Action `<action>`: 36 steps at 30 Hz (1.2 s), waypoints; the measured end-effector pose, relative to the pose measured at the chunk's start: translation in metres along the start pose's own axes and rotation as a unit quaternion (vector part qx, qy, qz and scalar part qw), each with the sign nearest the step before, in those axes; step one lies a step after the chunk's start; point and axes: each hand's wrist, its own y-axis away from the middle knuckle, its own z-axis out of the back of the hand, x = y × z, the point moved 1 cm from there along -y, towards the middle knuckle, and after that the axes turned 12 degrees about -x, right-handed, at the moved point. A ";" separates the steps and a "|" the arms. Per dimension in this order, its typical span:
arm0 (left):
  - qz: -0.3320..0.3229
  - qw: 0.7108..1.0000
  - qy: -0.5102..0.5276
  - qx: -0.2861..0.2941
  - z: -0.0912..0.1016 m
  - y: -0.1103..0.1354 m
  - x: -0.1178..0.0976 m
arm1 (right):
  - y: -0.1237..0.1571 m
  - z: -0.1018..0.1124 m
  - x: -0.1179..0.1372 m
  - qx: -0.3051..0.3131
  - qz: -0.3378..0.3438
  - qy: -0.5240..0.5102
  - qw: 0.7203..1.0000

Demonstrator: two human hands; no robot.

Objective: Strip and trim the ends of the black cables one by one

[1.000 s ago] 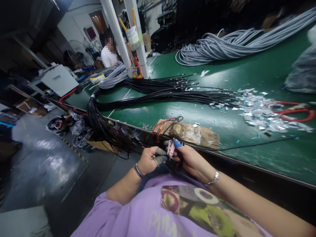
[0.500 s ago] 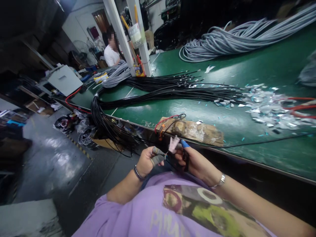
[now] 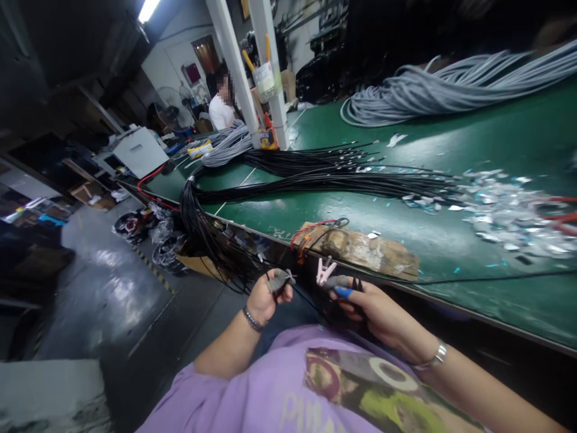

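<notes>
My left hand (image 3: 269,290), with grey covers on its fingertips, is closed in a pinch on a cable end; thin wires (image 3: 290,274) stick out past the fingertips. The rest of that cable is hard to follow against the dark floor. To the right, my right hand (image 3: 365,304) has curled fingers, with a blue wrap and a grey cover on its digits. Something dark shows in it, but I cannot make out its kind. A pale pink clip (image 3: 324,272) stands by its fingertips at the bench edge; I cannot tell whether they touch it.
On the green bench (image 3: 306,207) lie black cables (image 3: 315,187), a worn wood block (image 3: 369,249), foil scraps (image 3: 509,210) and a grey cable bundle (image 3: 433,90). Black cable ends hang over the bench's left edge. A person (image 3: 220,111) in white sits beyond the white posts (image 3: 270,78).
My hands have moved apart, the left one drawing away from the pink clip with the wire end. The right fingers have shifted, and the camera view has turned slightly.
</notes>
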 end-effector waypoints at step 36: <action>-0.540 0.699 -0.458 0.102 -0.152 -0.077 -0.120 | -0.059 0.070 0.123 -0.159 0.319 0.142 0.923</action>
